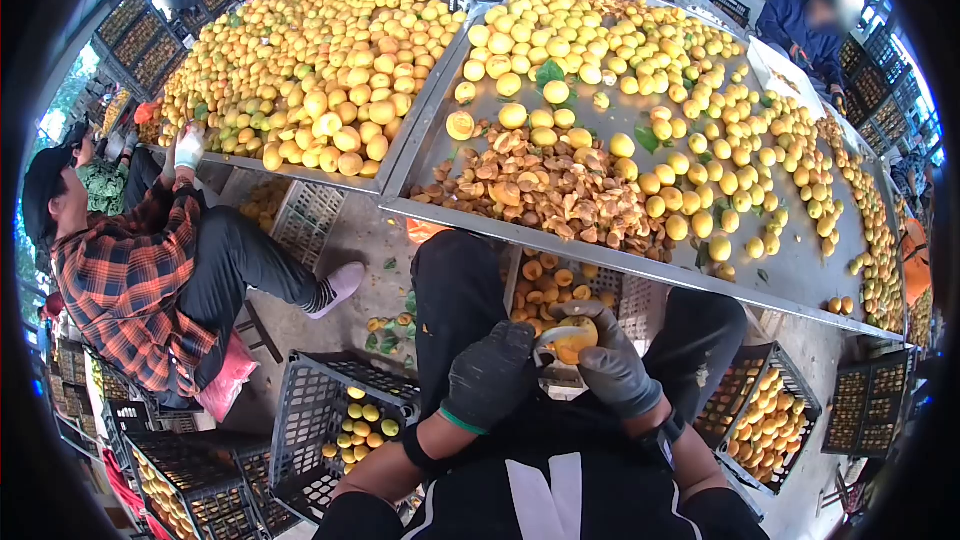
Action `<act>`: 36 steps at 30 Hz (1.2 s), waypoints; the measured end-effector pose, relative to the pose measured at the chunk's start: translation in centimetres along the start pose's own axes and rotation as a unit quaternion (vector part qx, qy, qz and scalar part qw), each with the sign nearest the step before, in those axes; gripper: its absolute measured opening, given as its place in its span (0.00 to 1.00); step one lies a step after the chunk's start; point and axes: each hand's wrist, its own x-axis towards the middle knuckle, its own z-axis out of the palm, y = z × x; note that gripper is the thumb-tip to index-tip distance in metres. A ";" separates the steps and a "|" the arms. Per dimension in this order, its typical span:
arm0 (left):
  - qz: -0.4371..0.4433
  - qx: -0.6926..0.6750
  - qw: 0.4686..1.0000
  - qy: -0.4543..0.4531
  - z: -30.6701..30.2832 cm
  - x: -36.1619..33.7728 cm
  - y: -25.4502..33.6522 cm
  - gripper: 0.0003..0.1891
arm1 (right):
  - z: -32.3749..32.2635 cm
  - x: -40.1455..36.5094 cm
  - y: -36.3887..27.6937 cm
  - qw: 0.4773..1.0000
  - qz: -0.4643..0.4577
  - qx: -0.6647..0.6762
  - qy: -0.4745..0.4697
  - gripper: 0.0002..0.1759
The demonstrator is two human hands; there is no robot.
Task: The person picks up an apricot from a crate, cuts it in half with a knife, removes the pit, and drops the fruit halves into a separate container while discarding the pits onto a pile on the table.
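Note:
My left hand [490, 372], in a dark work glove with a green cuff, is closed in a fist around a small curved metal tool [549, 338]; its handle is hidden in the fingers. The tool's bright edge touches an orange-yellow apricot [574, 342]. Gripping that fruit from the other side is my right hand [612, 365], in a grey-black glove. Both hands are above my lap, between my knees. Just beyond them, a crate of halved apricots [535, 290] stands on the floor under the table edge.
Whole apricots [330, 80] cover the metal table [420, 130]. A brown heap of pits and scraps [540, 185] lies near its front edge. Black crates with fruit flank me at left [300, 430] and right [790, 380]. A person in a plaid shirt [130, 270] sits at left; others sit around.

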 end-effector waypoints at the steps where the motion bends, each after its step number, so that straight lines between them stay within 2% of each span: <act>1: 0.025 0.038 0.999 -0.004 0.4 -0.1 0.0 0.21 | 0.2 -0.3 -0.2 0.999 -0.001 -0.035 0.034 0.28; 3: 0.051 0.074 0.996 -0.011 0.7 -0.2 0.1 0.22 | 0.4 -0.6 -0.2 0.995 -0.002 -0.068 0.072 0.25; 5: 0.049 -0.072 0.993 -0.077 0.7 -0.2 0.5 0.19 | 0.3 -0.8 -0.4 0.986 0.043 -0.107 0.118 0.21; 6: 0.052 -0.073 0.993 -0.080 0.5 -0.1 0.6 0.19 | -0.1 -0.9 -0.2 0.982 0.016 -0.149 0.116 0.20; 7: -0.114 -0.332 0.903 -0.247 0.1 0.2 0.5 0.17 | -0.5 -1.2 -0.1 0.982 0.015 -0.148 0.118 0.20; 8: -0.267 -0.546 0.696 -0.382 -0.3 0.3 0.5 0.15 | -0.9 -1.5 -0.1 0.988 0.024 -0.105 0.108 0.22; 9: -0.267 -0.545 0.696 -0.385 -0.8 0.3 0.4 0.15 | -1.1 -1.7 0.0 0.993 0.033 -0.062 0.097 0.23; 10: -0.296 -0.581 0.661 -0.371 -1.3 0.3 0.2 0.15 | -1.1 -1.7 -0.1 0.993 0.032 -0.060 0.098 0.23; 11: -0.325 -0.615 0.624 -0.357 -1.5 0.4 0.2 0.14 | -0.9 -1.6 -0.2 0.990 -0.005 -0.112 0.091 0.27; 12: -0.326 -0.613 0.622 -0.361 -1.0 0.4 0.0 0.14 | -0.8 -1.8 -0.3 0.982 -0.040 -0.162 0.086 0.30; 13: -0.233 -0.549 0.752 -0.281 -0.1 0.3 -0.3 0.14 | -0.8 -2.3 -0.3 0.982 -0.041 -0.160 0.091 0.30; 14: -0.128 -0.464 0.856 -0.190 0.3 0.6 -0.2 0.14 | -0.9 -2.6 -0.5 0.986 -0.016 -0.138 0.087 0.32; 15: -0.127 -0.464 0.855 -0.193 0.4 0.7 0.1 0.14 | -1.1 -2.8 -0.7 0.990 0.009 -0.116 0.083 0.36; 16: -0.064 -0.346 0.926 -0.139 0.2 0.8 0.5 0.14 | -1.4 -3.2 -0.8 0.982 0.019 -0.158 0.099 0.35; 17: 0.001 -0.219 0.972 -0.081 0.2 1.0 0.8 0.14 | -1.4 -3.3 -0.8 0.982 0.018 -0.157 0.101 0.35; 19: 0.019 -0.189 0.979 -0.078 1.2 0.2 1.2 0.15 | -1.2 -3.5 -0.8 0.956 -0.033 -0.279 0.078 0.33; 23: 0.039 -0.175 0.982 -0.058 1.4 -0.1 2.1 0.16 | -1.0 -4.0 -0.9 0.929 -0.032 -0.355 0.100 0.33; 25: 0.048 -0.171 0.982 -0.057 0.9 0.0 2.5 0.17 | -1.0 -4.1 -1.1 0.894 -0.050 -0.436 0.085 0.34; 27: 0.056 -0.166 0.983 -0.054 0.8 0.0 2.5 0.17 | -0.9 -4.3 -1.3 0.909 -0.032 -0.407 0.085 0.34; 29: 0.034 -0.171 0.976 -0.130 1.0 0.0 2.2 0.18 | -0.8 -4.3 -1.7 0.922 -0.015 -0.378 0.083 0.34; 31: 0.019 -0.166 0.975 -0.147 1.3 -0.3 2.3 0.19 | -0.8 -4.3 -2.4 0.853 -0.133 -0.505 0.010 0.34; 33: 0.003 -0.161 0.973 -0.163 1.5 -0.5 2.5 0.19 | -0.8 -4.4 -2.7 0.861 -0.120 -0.494 0.007 0.34; 36: 0.039 -0.151 0.977 -0.147 1.7 -0.6 2.5 0.20 | -0.6 -4.9 -2.9 0.869 -0.108 -0.482 0.007 0.34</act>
